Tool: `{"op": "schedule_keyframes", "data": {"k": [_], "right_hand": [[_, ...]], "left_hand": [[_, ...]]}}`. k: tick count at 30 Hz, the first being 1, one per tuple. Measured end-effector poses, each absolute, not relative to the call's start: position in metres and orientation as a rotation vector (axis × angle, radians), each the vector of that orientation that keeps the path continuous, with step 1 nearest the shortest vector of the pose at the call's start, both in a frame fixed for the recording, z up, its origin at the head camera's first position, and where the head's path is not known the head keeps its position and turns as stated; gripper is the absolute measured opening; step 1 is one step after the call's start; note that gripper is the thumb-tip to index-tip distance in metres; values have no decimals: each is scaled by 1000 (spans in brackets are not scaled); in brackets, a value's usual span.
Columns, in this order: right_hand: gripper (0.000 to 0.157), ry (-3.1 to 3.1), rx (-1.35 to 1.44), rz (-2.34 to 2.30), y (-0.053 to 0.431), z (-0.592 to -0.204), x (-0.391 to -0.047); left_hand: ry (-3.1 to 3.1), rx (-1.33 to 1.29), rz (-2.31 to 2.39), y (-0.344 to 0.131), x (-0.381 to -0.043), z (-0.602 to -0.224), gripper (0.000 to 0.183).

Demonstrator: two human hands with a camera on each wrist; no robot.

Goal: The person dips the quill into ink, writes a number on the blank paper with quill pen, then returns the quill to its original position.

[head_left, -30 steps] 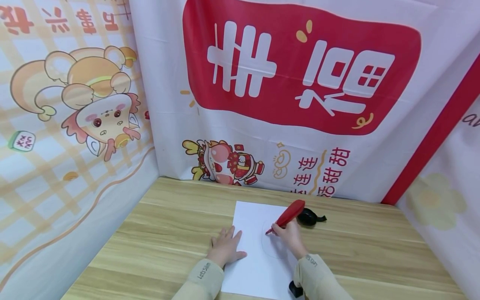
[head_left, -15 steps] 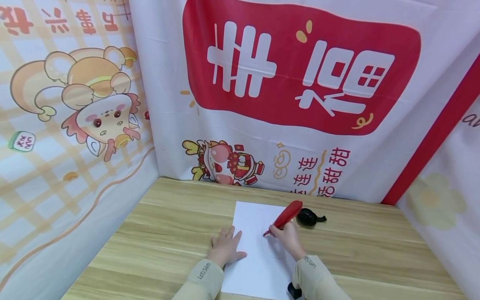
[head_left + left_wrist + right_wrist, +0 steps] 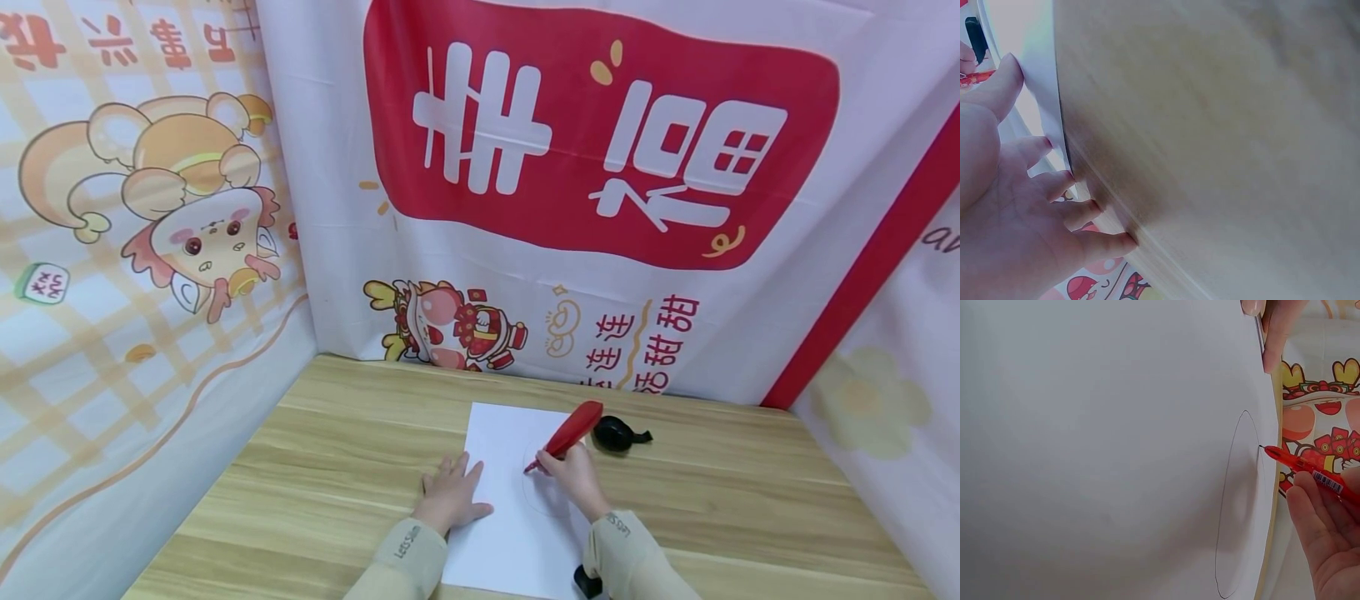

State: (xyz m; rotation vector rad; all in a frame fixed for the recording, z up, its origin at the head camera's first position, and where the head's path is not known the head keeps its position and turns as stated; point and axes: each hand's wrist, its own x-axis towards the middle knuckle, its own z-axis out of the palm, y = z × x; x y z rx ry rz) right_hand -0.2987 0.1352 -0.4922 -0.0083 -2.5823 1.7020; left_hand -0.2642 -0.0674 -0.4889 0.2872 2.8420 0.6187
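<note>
A white sheet of paper (image 3: 495, 550) lies on the wooden table. My left hand (image 3: 448, 493) rests with fingers spread across its left edge; in the left wrist view the thumb lies over the paper and the outer fingertips touch the wood. My right hand (image 3: 581, 479) pinches a red pen (image 3: 576, 429) with a broad, leaf-shaped upper end, tilted up to the right. Its black tip meets a thin oval outline (image 3: 1221, 519) on the sheet. In the right wrist view a barcode label shows on the barrel, and the palm faces the camera.
A round black object (image 3: 613, 434) with a short tail lies right of the paper. At the right cuff sits a small black block (image 3: 587, 583). Behind the wooden table (image 3: 315, 467) hangs a printed cloth (image 3: 337, 250), with another patterned cloth (image 3: 97, 358) at the left.
The pen tip has moved a little left and down along the outline, the right hand shifting slightly with it. My left hand and the paper stay where they were.
</note>
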Motion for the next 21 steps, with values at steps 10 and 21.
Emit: {"op": "schedule_keyframes", "data": {"k": [10, 21], "right_hand": [[17, -2408, -82, 1833, 143, -486, -304], [18, -2389, -92, 1845, 157, -475, -302]], "left_hand": [[2856, 292, 623, -67, -263, -487, 68], [2848, 279, 644, -67, -262, -487, 69]]}}
